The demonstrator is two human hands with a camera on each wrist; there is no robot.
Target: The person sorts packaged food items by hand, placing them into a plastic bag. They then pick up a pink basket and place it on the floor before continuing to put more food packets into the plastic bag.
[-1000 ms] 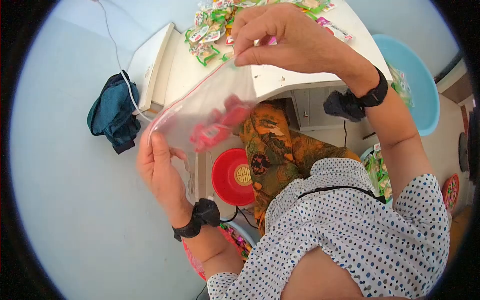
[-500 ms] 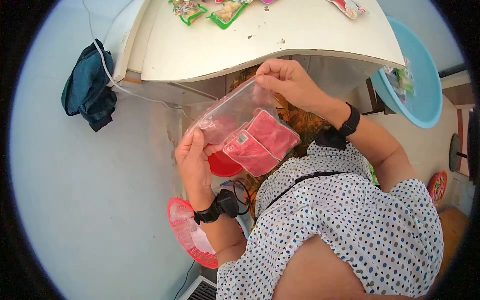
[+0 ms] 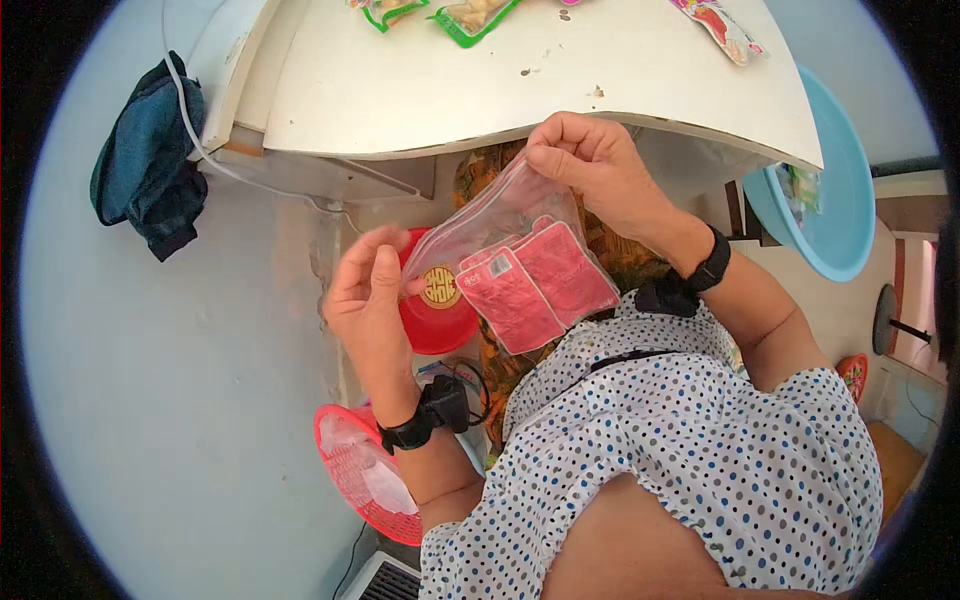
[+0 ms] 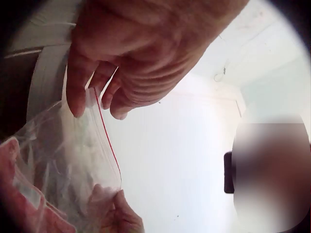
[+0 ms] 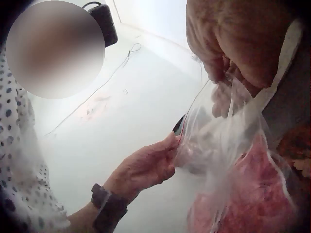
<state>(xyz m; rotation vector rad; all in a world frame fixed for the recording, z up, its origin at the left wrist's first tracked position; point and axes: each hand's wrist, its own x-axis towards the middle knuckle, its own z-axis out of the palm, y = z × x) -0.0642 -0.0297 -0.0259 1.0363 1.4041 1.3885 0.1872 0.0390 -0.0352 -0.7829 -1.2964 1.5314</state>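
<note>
A clear zip bag (image 3: 490, 225) holds flat red packets (image 3: 510, 290). My right hand (image 3: 605, 175) pinches the bag's upper right corner between thumb and curled fingers. At the opposite corner is my left hand (image 3: 370, 310), thumb raised and fingers spread apart, one fingertip against the bag. The left wrist view shows my left hand (image 4: 146, 53) with the bag's red-lined edge (image 4: 108, 136) reaching between its parted fingers. In the right wrist view, the plastic bunches under my right hand (image 5: 233, 48), and my left hand (image 5: 143, 167) touches the far edge.
Snack packets (image 3: 475, 18) lie on the white table (image 3: 420, 90), whose curved edge is just beyond the bag. Beneath the left side are a red bowl (image 3: 440, 325) and a pink basket (image 3: 370, 485). A blue basin (image 3: 840, 200) stands right; dark cloth (image 3: 150, 160) hangs left.
Both hands have come down from above the table with the bag, whose packets now face up flat. Since the middle frame, my left thumb and fingers have parted and moved left from the bag's corner.
</note>
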